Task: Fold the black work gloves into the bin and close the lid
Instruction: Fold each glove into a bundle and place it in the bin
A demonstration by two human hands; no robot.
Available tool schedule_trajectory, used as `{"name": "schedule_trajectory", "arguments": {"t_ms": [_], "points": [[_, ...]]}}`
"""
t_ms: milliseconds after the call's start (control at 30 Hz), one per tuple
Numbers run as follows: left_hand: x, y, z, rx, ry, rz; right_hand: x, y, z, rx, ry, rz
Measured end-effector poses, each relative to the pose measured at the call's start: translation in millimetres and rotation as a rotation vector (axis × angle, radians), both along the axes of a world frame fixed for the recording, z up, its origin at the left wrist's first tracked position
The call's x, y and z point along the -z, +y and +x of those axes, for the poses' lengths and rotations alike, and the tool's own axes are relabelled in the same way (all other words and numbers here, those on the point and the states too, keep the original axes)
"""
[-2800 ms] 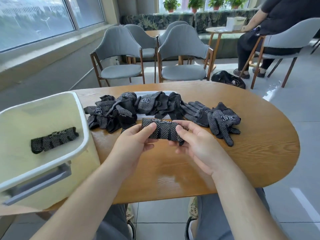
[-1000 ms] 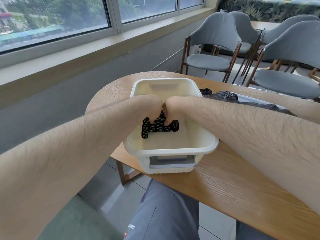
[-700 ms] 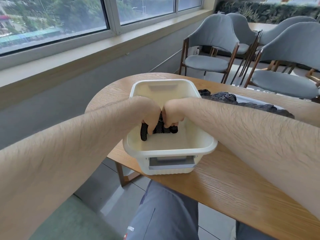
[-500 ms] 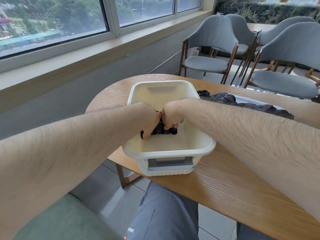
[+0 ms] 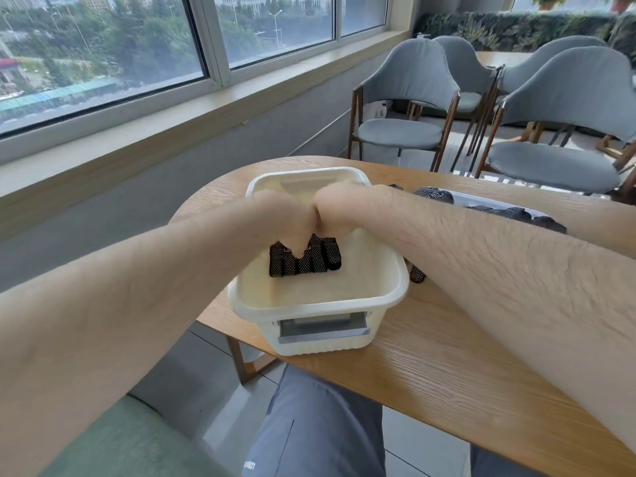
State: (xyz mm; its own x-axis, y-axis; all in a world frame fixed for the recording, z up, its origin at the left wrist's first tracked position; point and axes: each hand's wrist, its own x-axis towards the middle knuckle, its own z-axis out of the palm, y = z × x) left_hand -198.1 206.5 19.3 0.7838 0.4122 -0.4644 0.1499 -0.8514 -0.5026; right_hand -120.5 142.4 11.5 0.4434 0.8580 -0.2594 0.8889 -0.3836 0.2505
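Head view looks steeply down over two bare forearms that fill much of the frame and are cut off at its lower edges. The left hand (image 5: 287,220) and right hand (image 5: 335,211) meet knuckle to knuckle over the bin (image 5: 320,306), both smeared by motion blur. Only their backs show. The left fingers (image 5: 296,245) reach down onto the folded gloves (image 5: 304,262), while the right fingers are hidden under the hand. It cannot be told whether either hand pinches the bundle or only touches it.

The folded gloves lie inside the bin, on its floor toward the far-left part. They form a compact black knit block, speckled with pale dots and ribbed where the glove fingers are stacked side by side. The bin is cream plastic, a rounded rectangle with a rolled rim, a fluted base and a grey handle (image 5: 321,328) recessed in its near wall. It sits open on the oval wooden table (image 5: 447,359), whose grain is pale and fine.

Behind the right forearm, loose gloves (image 5: 434,195) lie on a flat white piece (image 5: 481,200), mostly hidden. One dotted glove tip (image 5: 417,274) shows just beside the bin's right wall. Grey padded chairs (image 5: 402,132) stand beyond.
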Motion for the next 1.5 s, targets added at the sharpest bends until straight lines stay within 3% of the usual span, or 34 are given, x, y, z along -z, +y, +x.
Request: {"name": "schedule_trajectory", "arguments": {"t_ms": [100,200,300,567,700,867,1067,1167,1300,1400,1500], "points": [[-23,-5,7,0.071,-0.328,-0.114,-29,-28,8,-0.010,-0.016,0.320],[-44,-23,18,0.107,-0.500,-0.137,-49,-71,17,0.063,0.105,0.550],[-50,-66,35,0.180,-0.532,-0.110,-53,-114,27,0.169,0.219,0.645],[-38,-186,88,0.253,-0.363,-0.160,-27,-224,51,0.427,0.162,0.643],[-1,-236,100,0.193,-0.504,-0.396,5,-279,52,0.600,0.267,0.690],[72,-255,92,0.173,-0.832,-0.737,77,-318,44,0.835,0.319,0.972],[123,-262,98,0.159,-0.985,-0.945,129,-337,33,0.860,0.158,1.203],[135,-271,105,0.196,-1.022,-0.995,134,-340,33,0.813,0.064,1.206],[137,-291,116,0.274,-1.000,-1.011,137,-361,32,0.772,-0.435,1.108],[139,-298,118,0.362,-0.995,-0.975,138,-385,34,1.012,-0.604,1.039],[143,-297,116,0.441,-1.013,-1.020,142,-402,42,1.274,-0.449,0.961]]}}
